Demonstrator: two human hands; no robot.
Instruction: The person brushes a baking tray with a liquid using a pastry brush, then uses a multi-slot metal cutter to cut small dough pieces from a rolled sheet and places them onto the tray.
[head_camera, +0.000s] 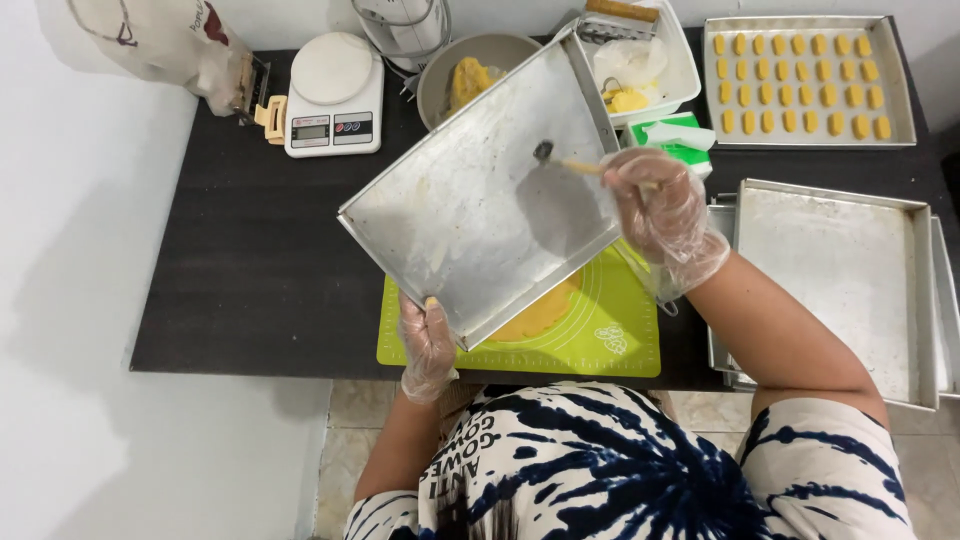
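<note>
My left hand (428, 345), in a thin clear glove, grips the near edge of a metal baking tray (470, 220) and holds it tilted above the table. My right hand (662, 215), also gloved, holds a small brush (565, 163) whose dark tip touches the tray's inner surface near its middle. Under the tray lies a green silicone mat (610, 335) with a flat sheet of yellow dough (545, 312) on it, mostly hidden by the tray.
A white kitchen scale (333, 95) stands at the back left of the dark table (260, 260). A bowl with yellow dough (470, 75), a white tub (650, 60), a tray of small yellow dough pieces (800, 85) and stacked metal trays (850, 280) stand around.
</note>
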